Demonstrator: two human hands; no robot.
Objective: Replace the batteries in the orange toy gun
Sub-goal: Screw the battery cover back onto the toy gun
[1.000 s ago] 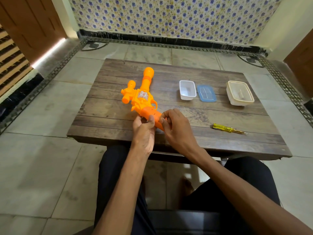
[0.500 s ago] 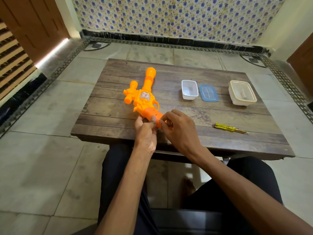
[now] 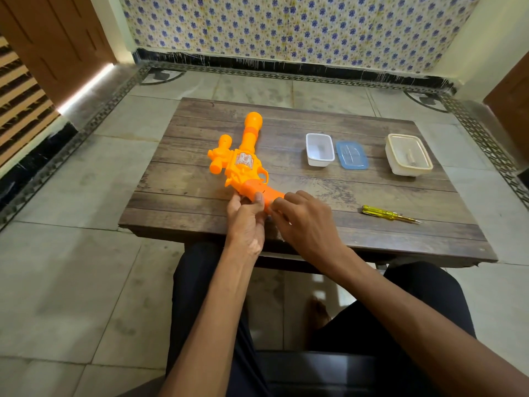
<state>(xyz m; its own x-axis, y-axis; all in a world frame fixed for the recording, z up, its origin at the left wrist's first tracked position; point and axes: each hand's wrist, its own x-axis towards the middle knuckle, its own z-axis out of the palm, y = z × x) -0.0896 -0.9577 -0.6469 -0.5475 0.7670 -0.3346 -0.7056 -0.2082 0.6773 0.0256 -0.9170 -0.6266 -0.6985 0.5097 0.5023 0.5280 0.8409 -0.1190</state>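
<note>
The gun point(image 3: 243, 164) lies flat on the table point(image 3: 183, 196), left of centre, muzzle far, grip near. The left hand point(image 3: 246, 222) pinches the grip from the left and the right hand point(image 3: 303, 222) curls over its near end, both grasping it. With the gun loose on the wood, a hard push on the grip could skid or roll it, and any small cover or screw could drop off the near edge. The grip's end is hidden under the fingers, so the battery cover's state is unclear. The screwdriver point(image 3: 389, 216) lies untouched to the right. The far right tub point(image 3: 408, 154) holds something blurred.
</note>
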